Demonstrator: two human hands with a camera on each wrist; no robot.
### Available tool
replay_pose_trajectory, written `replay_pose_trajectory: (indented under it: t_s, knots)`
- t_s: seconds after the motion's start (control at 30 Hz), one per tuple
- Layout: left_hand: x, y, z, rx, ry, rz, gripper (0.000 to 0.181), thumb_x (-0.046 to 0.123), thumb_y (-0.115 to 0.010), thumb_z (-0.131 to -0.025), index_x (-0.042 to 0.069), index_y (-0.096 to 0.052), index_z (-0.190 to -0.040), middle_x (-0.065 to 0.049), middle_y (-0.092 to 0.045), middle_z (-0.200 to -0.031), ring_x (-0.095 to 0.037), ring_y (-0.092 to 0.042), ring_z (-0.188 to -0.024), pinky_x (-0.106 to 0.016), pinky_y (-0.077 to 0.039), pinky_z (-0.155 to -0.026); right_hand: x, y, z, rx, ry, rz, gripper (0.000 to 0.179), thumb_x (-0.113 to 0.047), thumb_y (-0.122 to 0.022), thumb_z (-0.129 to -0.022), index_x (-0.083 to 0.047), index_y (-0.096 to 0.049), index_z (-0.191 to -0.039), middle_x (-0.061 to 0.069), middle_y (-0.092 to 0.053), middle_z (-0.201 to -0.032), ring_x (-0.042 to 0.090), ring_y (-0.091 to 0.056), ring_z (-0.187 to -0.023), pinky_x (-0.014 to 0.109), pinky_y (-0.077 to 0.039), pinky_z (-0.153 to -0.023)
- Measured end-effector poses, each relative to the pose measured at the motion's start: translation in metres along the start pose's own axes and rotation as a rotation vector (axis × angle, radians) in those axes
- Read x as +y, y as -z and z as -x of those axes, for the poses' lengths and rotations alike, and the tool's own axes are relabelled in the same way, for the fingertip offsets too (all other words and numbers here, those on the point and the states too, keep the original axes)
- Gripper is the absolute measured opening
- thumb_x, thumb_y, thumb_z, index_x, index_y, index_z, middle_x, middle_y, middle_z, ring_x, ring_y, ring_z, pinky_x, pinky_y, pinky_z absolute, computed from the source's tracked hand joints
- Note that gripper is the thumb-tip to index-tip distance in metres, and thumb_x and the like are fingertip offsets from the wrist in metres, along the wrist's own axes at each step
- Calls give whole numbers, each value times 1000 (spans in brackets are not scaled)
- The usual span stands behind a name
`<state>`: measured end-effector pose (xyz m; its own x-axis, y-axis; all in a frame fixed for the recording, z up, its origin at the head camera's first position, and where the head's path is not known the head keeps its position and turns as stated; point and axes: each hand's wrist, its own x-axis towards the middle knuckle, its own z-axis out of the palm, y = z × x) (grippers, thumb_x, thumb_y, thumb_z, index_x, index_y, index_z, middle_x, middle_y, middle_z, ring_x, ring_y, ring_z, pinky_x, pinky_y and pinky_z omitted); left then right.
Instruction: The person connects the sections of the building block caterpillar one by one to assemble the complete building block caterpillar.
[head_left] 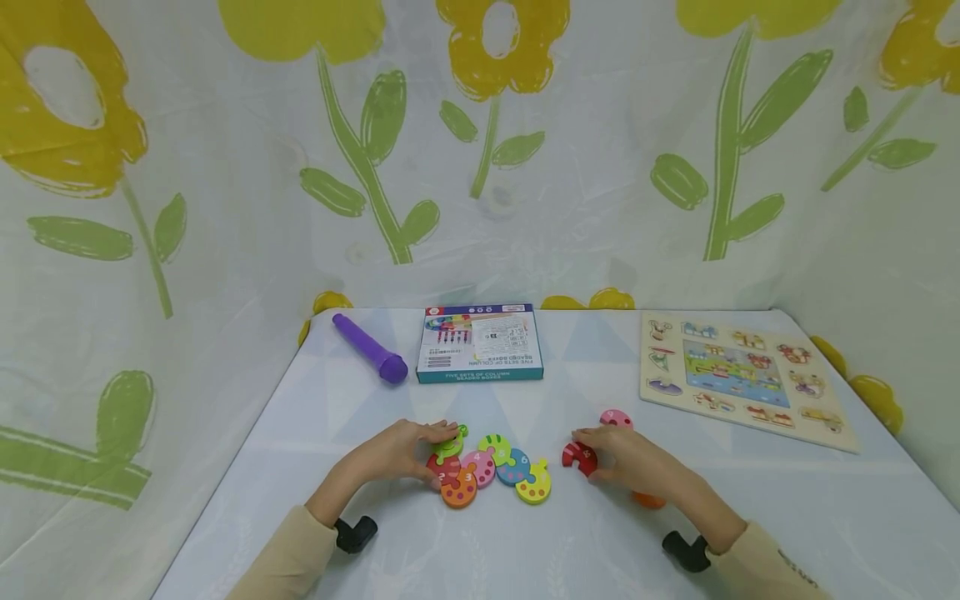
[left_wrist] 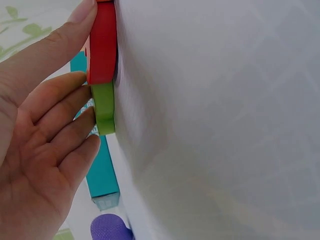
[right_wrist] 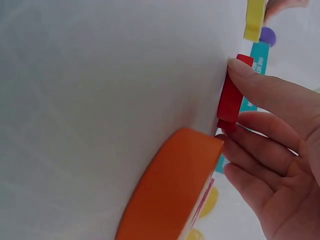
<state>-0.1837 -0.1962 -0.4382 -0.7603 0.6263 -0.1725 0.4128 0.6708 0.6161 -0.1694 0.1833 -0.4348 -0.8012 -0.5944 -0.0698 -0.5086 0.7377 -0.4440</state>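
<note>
On the table lies a joined chain of numbered caterpillar puzzle pieces (head_left: 479,468): a green head, red, orange, pink, green, blue and yellow. My left hand (head_left: 397,452) holds the chain's left end, thumb at the red piece (left_wrist: 102,42) and fingers by the green head (left_wrist: 104,107). To the right, apart from the chain, my right hand (head_left: 633,457) pinches a loose red puzzle piece (head_left: 579,457) between thumb and fingers. A pink piece (head_left: 616,417) lies behind that hand. An orange piece (right_wrist: 172,182) lies at its near side, partly hidden in the head view.
At the back stands a flat boxed set (head_left: 480,346) with a teal edge. A purple microphone-shaped stick (head_left: 371,350) lies left of it. A wooden picture puzzle board (head_left: 742,375) lies at the right. Flower-printed cloth (head_left: 562,183) surrounds the table.
</note>
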Motion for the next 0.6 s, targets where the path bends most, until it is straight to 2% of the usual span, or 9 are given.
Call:
replay_pose_trajectory:
  t_s: [0.6]
  knots:
    - [-1,-1,0,2,-1,8,76,24,-84,-74,12,-51,-141,0,-46,-146,-22,-35,-138,-43,-34,-110,-2,-1,0,40,7,20,57,-18,-81,-78,0,-61,-127,13,-64,-124,32,-58,-115,45,-53,-90]
